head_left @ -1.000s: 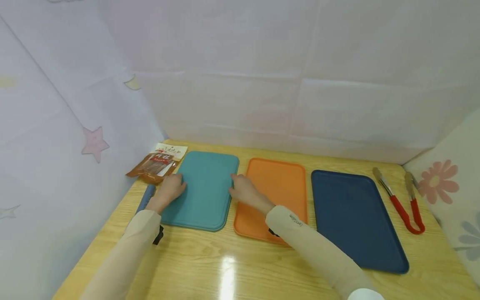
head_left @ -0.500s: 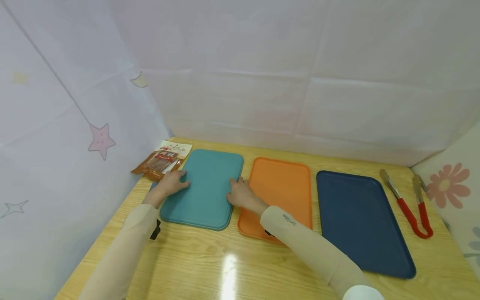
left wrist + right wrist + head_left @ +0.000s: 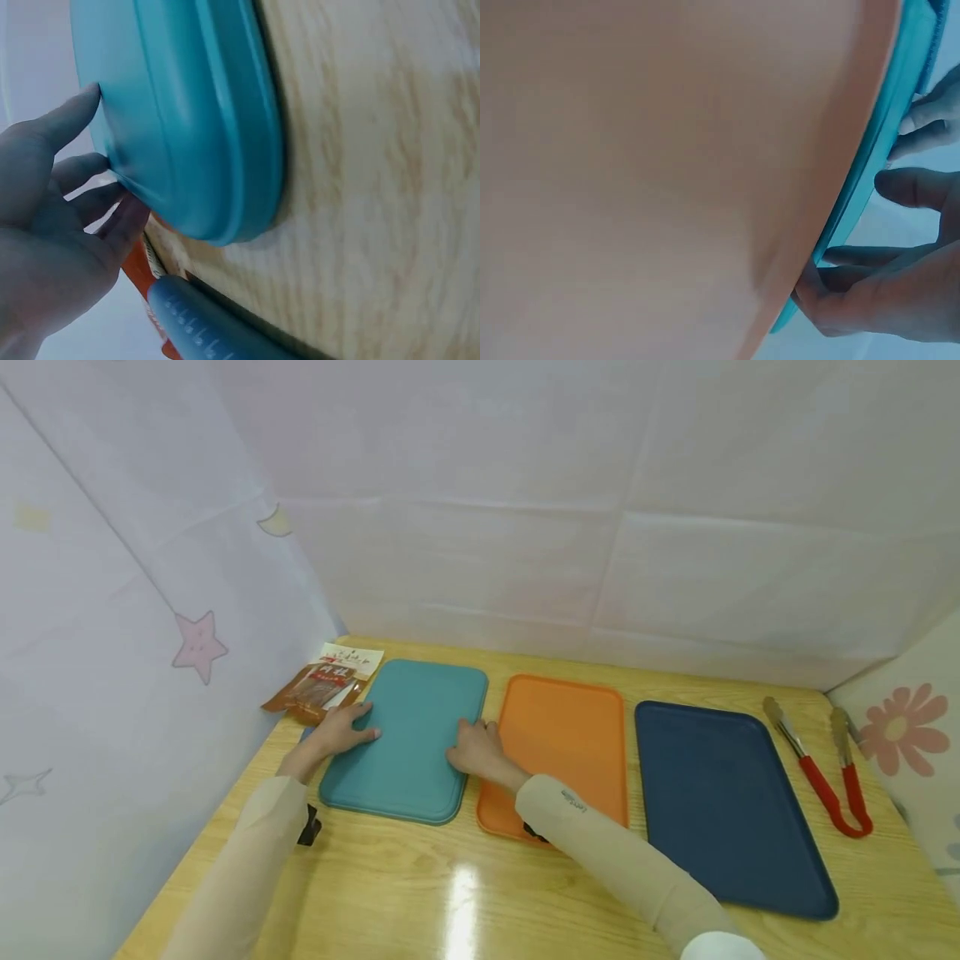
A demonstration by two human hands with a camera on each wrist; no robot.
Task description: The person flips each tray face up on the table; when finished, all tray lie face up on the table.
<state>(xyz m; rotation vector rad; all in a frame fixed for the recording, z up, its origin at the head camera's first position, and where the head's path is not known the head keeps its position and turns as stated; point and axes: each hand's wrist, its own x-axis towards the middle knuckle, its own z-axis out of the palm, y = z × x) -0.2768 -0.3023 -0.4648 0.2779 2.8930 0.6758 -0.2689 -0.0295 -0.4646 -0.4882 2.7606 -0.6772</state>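
Note:
A teal tray [image 3: 412, 727] lies on the wooden table, its smooth rounded side facing up. At its left edge rests my left hand [image 3: 341, 731]; fingers [image 3: 79, 171] extend to the tray's side and the thumb touches its top near the edge. My right hand [image 3: 480, 750] is at the opposite edge, thumb apart from the bent fingers, which reach down beside the rim toward the orange tray [image 3: 562, 735]. A blue handle with pale markings [image 3: 202, 322] lies close by my left hand, mostly hidden in the head view.
A brown food packet [image 3: 318, 689] leans by the left wall, behind my left hand. On the right lie a dark blue tray [image 3: 735, 810] and red-handled tongs [image 3: 832, 785]. Patterned white cloth [image 3: 480, 502] walls in the table's back and sides.
My right hand has slid slightly toward me along the teal tray's edge. The left hand's fingers have spread a little. The head view has shifted slightly; the trays stay in place.

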